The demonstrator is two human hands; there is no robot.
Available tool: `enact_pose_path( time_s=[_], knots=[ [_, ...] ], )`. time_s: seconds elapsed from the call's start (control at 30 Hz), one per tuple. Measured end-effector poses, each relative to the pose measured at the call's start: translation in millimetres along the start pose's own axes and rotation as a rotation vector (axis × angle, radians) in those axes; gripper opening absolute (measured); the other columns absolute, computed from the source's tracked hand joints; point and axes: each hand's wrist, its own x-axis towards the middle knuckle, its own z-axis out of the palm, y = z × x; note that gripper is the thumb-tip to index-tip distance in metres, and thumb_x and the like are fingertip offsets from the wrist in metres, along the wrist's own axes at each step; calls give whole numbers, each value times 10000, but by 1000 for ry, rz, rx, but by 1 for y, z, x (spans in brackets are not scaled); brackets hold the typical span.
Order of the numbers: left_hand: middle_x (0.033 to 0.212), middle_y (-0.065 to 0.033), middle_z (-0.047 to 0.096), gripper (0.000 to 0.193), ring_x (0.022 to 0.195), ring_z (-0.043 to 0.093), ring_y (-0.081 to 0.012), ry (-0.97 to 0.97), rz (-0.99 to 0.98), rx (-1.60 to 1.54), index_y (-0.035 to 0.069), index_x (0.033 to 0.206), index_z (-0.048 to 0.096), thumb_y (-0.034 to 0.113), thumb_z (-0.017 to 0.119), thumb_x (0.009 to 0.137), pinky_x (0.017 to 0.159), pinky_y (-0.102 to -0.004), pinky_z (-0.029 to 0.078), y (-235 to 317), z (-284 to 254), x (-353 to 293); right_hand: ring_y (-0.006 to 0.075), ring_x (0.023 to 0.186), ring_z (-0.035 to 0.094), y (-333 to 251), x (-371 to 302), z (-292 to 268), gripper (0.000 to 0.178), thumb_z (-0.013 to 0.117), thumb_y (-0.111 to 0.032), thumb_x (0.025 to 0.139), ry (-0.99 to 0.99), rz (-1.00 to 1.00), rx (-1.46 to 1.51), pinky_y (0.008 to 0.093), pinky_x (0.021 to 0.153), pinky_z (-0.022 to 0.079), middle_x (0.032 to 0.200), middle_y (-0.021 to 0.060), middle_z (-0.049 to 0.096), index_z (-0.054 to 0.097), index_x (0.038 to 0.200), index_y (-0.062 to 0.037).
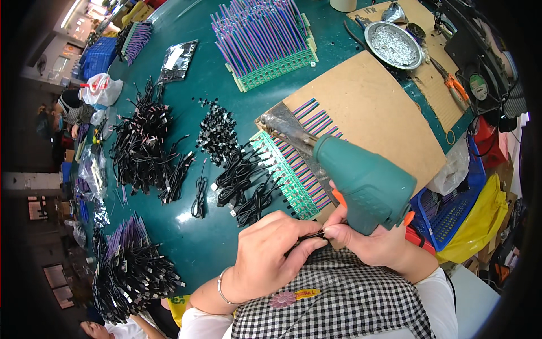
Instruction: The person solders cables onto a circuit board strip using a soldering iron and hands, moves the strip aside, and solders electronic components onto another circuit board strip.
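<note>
My left hand (274, 248) and my right hand (375, 246) meet fingertip to fingertip near the table's front edge. Both pinch a thin black cable (307, 235), mostly covered by the fingers. A green glue gun (364, 183) with an orange trigger hides part of my right hand; whether that hand also bears it cannot be told. Its nozzle points toward a dark metal strip (291, 127) lying over a row of green circuit boards (285, 175) with purple and blue wires. Coiled black cables (243, 186) lie left of the boards.
On the green table (186, 237) are a heap of black cables (144, 147), small black parts (217, 133) and a wired board stack (271, 68). A brown board (372, 107) lies under the work. Farther right are a metal bowl (393, 46), orange-handled pliers (451, 85) and a blue basket (451, 209).
</note>
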Motion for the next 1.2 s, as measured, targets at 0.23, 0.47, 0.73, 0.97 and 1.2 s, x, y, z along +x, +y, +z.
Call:
enact_pose_path(
  time_s=[0.23, 0.47, 0.73, 0.97, 1.2],
  knots=[
    [665, -72, 602, 74, 548, 545, -161, 18, -160, -265, 5, 795, 623, -1, 677, 745, 517, -255, 436, -6, 2, -6, 117, 587, 585, -16, 7, -5, 473, 652, 25, 759, 160, 201, 338, 233, 524, 474, 697, 74, 599, 404, 1162, 28],
    [728, -16, 636, 51, 641, 556, -43, 92, -517, -564, -15, 826, 629, 33, 644, 821, 601, -191, 464, -6, 0, -13, 151, 604, 602, -10, 3, -11, 597, 687, 41, 700, 208, 82, 188, 242, 523, 510, 837, 112, 578, 375, 1209, 31],
    [694, -18, 628, 32, 572, 517, -12, 62, -325, -430, -5, 824, 631, 3, 643, 795, 507, -171, 421, -11, 8, -12, 98, 706, 620, -9, 3, 7, 221, 644, 56, 759, 131, 123, 219, 233, 649, 520, 781, 67, 641, 569, 966, 49],
    [669, 0, 620, 51, 517, 472, -4, 182, -378, -410, -3, 807, 627, 8, 669, 780, 451, -161, 372, -10, 18, -11, 87, 676, 609, -8, 5, 5, 65, 644, 52, 755, 105, 126, 148, 227, 625, 516, 744, 49, 635, 617, 810, 30],
    [651, -17, 593, 75, 496, 445, -14, 139, -258, -211, -18, 786, 592, -17, 666, 769, 436, -158, 337, -9, 18, -10, 82, 665, 607, -3, 4, 7, 89, 662, 49, 739, 169, 86, 185, 222, 599, 505, 726, 40, 631, 618, 812, 23]
  ],
)
